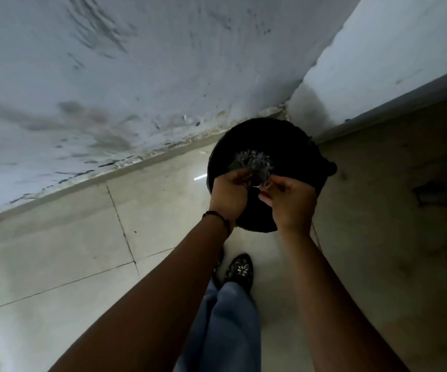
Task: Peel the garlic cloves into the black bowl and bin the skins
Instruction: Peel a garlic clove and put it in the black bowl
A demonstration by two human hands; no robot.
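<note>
Left hand [230, 196] and right hand [293, 201], fingers curled above the bin [300, 146]; grasp unclear. Skins [254, 162] likely papery, weightless, clingy: pinch lightly at fingertips, rub to shed.

The forearms [163, 291] are bare. A thin dark cord bracelet [217, 214] circles the wrist of the left hand [229, 196]. At 6 o'clock are loose blue-grey trousers [227, 326]. At their 12 o'clock a black shoe [240, 269] bears a pale butterfly-like pattern.
</note>
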